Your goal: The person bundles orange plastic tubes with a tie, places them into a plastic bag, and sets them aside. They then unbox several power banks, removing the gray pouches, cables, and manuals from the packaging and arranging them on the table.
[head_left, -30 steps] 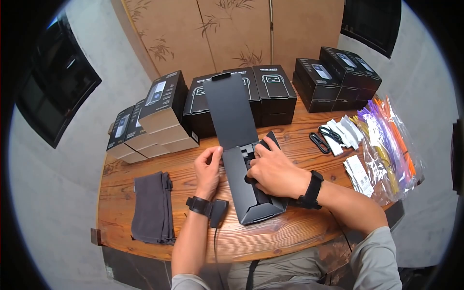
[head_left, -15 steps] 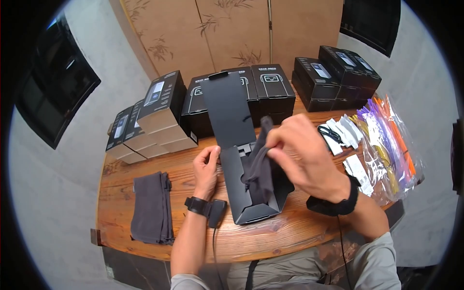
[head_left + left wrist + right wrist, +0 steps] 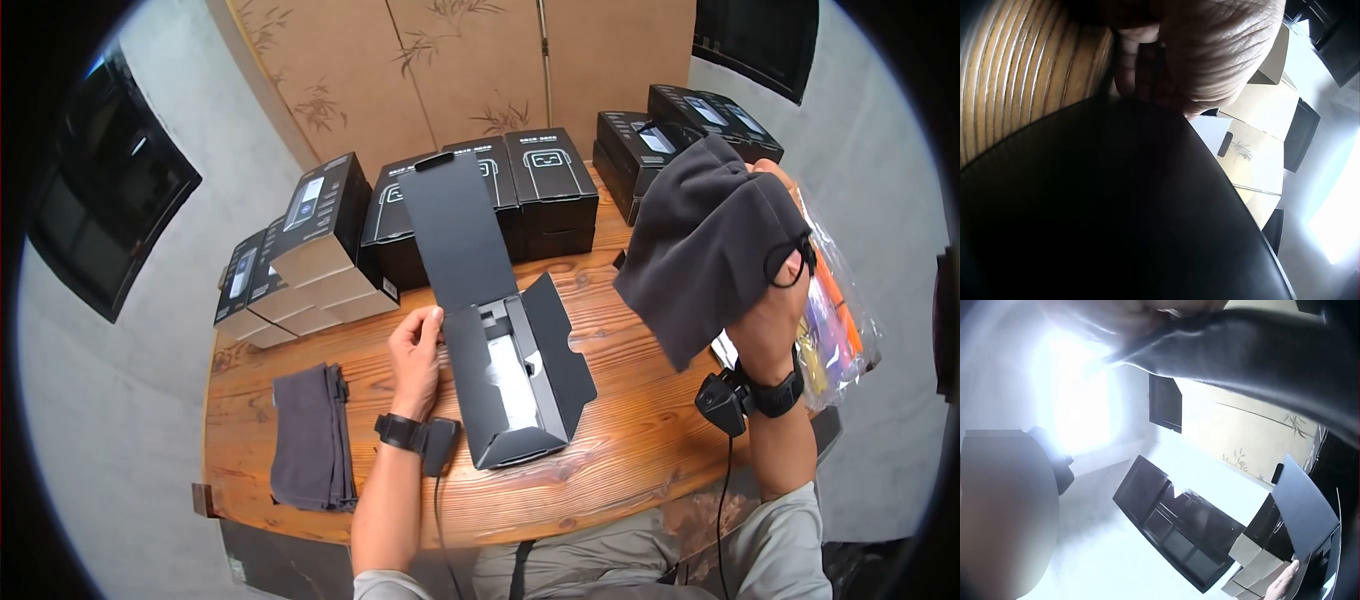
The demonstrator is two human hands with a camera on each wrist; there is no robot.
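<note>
A dark grey cloth pouch (image 3: 700, 240) with a black drawstring hangs from my right hand (image 3: 768, 325), raised above the table's right side; folds hide some fingers. In the right wrist view the pouch (image 3: 1260, 356) crosses the top. An open black box (image 3: 472, 385) lies mid-table, its long lid flap standing up at the back and a side flap spread right; a white item (image 3: 512, 385) lies inside. My left hand (image 3: 413, 365) pinches the box's left edge with thumb and curled fingers. In the left wrist view the box wall (image 3: 1097, 200) lies beside that hand (image 3: 1216, 50).
Folded dark grey cloths (image 3: 310, 435) lie at the left. Stacked boxes (image 3: 325, 225) stand behind them, with a row of black boxes (image 3: 550, 190) at the back and more (image 3: 630, 160) at the back right. A plastic bag of coloured strips (image 3: 835, 310) lies at the right.
My right hand has lifted the grey pouch out of the open box and carried it right and up, uncovering the white item. My left hand has stayed at the box's left edge.
</note>
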